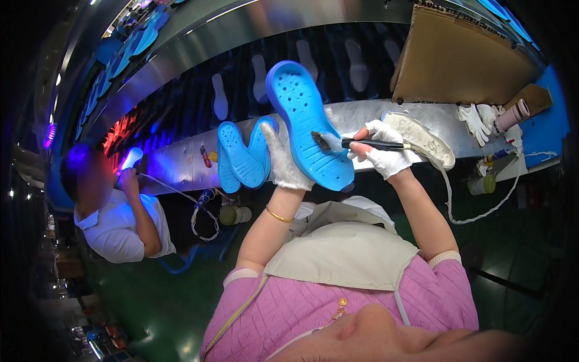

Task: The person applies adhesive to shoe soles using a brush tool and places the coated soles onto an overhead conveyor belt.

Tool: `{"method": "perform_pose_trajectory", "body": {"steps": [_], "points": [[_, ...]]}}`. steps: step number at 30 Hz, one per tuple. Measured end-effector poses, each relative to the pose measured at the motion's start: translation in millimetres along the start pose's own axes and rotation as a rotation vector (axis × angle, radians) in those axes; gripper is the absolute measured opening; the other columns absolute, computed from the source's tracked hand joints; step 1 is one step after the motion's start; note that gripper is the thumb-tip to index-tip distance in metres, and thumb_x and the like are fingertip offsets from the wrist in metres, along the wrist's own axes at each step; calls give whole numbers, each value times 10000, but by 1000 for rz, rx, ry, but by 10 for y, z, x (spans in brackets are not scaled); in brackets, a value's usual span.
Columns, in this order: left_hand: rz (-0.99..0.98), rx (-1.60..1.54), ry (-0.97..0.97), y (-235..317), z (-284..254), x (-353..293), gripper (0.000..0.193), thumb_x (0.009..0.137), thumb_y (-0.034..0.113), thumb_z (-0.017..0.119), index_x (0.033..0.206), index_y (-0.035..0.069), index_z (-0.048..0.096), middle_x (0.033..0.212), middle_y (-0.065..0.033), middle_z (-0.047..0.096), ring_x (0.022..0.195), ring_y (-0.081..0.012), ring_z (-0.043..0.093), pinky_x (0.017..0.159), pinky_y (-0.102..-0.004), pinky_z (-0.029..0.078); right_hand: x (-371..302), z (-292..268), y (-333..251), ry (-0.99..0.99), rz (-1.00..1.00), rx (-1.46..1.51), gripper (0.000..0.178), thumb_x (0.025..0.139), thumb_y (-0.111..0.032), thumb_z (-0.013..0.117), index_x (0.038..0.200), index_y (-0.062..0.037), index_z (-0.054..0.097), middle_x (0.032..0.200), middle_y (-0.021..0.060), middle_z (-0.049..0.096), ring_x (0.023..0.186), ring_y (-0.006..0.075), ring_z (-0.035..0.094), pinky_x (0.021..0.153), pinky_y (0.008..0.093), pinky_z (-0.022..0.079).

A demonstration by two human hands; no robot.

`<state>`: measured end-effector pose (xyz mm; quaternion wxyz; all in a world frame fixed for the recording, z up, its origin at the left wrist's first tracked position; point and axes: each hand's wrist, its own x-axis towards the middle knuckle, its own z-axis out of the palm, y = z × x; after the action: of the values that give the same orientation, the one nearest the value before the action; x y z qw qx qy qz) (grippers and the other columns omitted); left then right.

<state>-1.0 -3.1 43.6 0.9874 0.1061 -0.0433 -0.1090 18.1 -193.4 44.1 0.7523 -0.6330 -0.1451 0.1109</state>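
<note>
My left hand (286,158), in a whitish glove, grips the side of a bright blue shoe sole (301,111). The sole is tilted up, its inner face showing a cluster of holes at the toe end and ridges across the middle. In my right hand (384,148), gloved with bare fingertips, is a brush (374,145) with a dark handle. Its dark bristles touch the sole's inner face, where a wet-looking whitish patch shows. Beside my left hand, more blue soles (241,158) rest on the metal ledge (184,166). Right of my right hand lies a pale, sole-shaped piece (429,140).
Behind the ledge, a dark conveyor (277,54) carries several grey sole shapes. A cardboard sheet (467,57) stands at the back right, near white gloves (474,123) and a pinkish tube (514,116). A white hose (482,218) hangs below. At left, a co-worker (123,226) holds a lit sole.
</note>
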Motion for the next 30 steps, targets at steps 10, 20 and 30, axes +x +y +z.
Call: {"method": "perform_pose_trajectory", "body": {"steps": [10,20,30], "points": [[53,154,-33,-2,-125,63,935,791,733,411,1398,34,284,1397,-171,367,1222,-316,431,1042,-444,349,-276,363,-21,-197,-42,-24,120,813,10,628,893,-17,543,808,101,626,687,129,619,634,253,512],[105,165,-175,132,-81,118,894,814,662,462,1403,14,280,1397,-220,354,1255,-353,402,1073,-486,301,-185,451,83,-195,-220,-131,133,726,16,678,820,-41,601,770,77,628,711,164,610,649,283,491],[61,235,-193,318,17,183,928,773,693,476,1393,26,297,1342,-259,388,1236,-422,404,1060,-513,318,-60,310,22,-224,-344,-312,93,722,-16,686,772,-36,610,818,89,617,766,156,594,721,279,467]]}}
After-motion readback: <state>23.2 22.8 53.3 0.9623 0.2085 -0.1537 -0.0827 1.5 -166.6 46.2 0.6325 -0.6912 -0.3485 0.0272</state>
